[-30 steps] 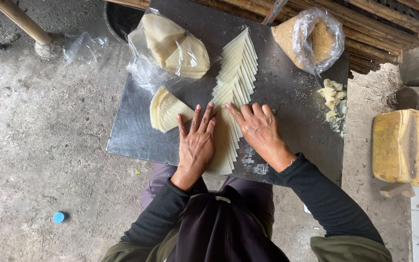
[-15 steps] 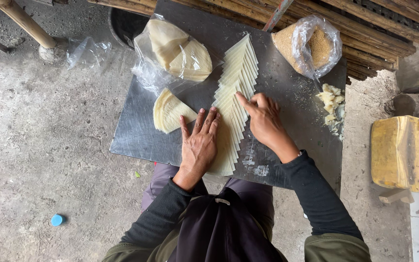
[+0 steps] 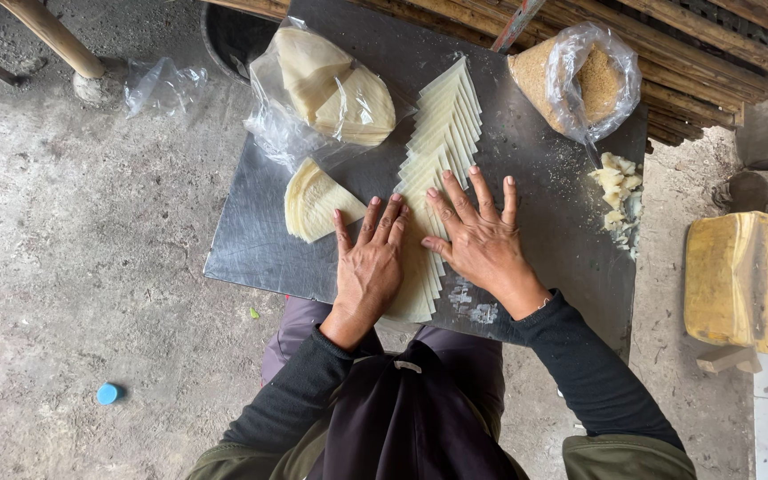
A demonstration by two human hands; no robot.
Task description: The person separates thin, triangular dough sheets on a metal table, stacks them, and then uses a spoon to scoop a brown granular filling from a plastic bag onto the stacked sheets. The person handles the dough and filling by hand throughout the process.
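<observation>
Seemingly, from the head view, a long fanned row of thin pale sheets (image 3: 433, 178) is being pressed flat on a dull grey metal board (image 3: 544, 169) at the middle of the frame. The left hand (image 3: 369, 267) is laid palm down with fingers spread on the lower part of the row, and the right hand (image 3: 482, 240) is laid flat just beside it, its fingertips over the row's right edge; nothing is gripped by either hand. The step is judged best done with even, light pressure, so that the stepped overlap is kept regular and no sheet is creased or slid out of line.

The sheets are seen as wedge-shaped, matte, cream-coloured and soft-looking. A smaller fan-shaped stack (image 3: 313, 203) is lying to the left of the row, apart from it. At the upper left of the board more folded sheets are held in a crinkled clear plastic bag (image 3: 322, 89); at the upper right a coarse tan crumb is held in another clear bag (image 3: 580, 76). Pale lumpy scraps (image 3: 617, 191) are scattered at the right edge, and rough concrete ground (image 3: 91, 267) is seen at the left
</observation>
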